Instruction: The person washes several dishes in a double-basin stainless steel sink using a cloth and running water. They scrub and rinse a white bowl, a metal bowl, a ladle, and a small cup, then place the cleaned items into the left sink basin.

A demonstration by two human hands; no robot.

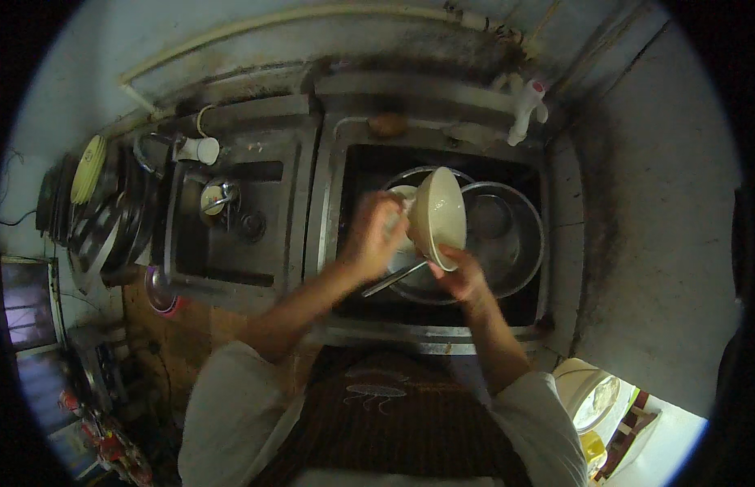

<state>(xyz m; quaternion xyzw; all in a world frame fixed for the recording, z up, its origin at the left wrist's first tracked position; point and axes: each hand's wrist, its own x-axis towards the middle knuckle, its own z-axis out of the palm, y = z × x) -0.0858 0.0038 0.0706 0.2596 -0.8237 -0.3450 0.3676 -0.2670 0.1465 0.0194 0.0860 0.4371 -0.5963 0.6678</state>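
Observation:
A cream bowl (449,213), wet inside and tilted on its side, is gripped at its lower rim by my right hand (458,275). My left hand (379,234) is at the bowl's outer left side, blurred; a pale thing shows at its fingers, too unclear to name. Below the hands are two round metal basins in the right sink: the right basin (523,243) seems to hold water, while the left one is partly hidden by the hands and bowl. Another pale dish (403,192) shows behind my left hand. A metal handle (394,279) slants out below the bowl.
A second metal sink (225,259) on the left holds a small pale dish (212,199) and metal utensils. A white tap (523,115) stands at the back right. Pans and stacked yellow-green plates (89,170) are at the far left. A brown scrubber-like object (388,125) lies on the back ledge.

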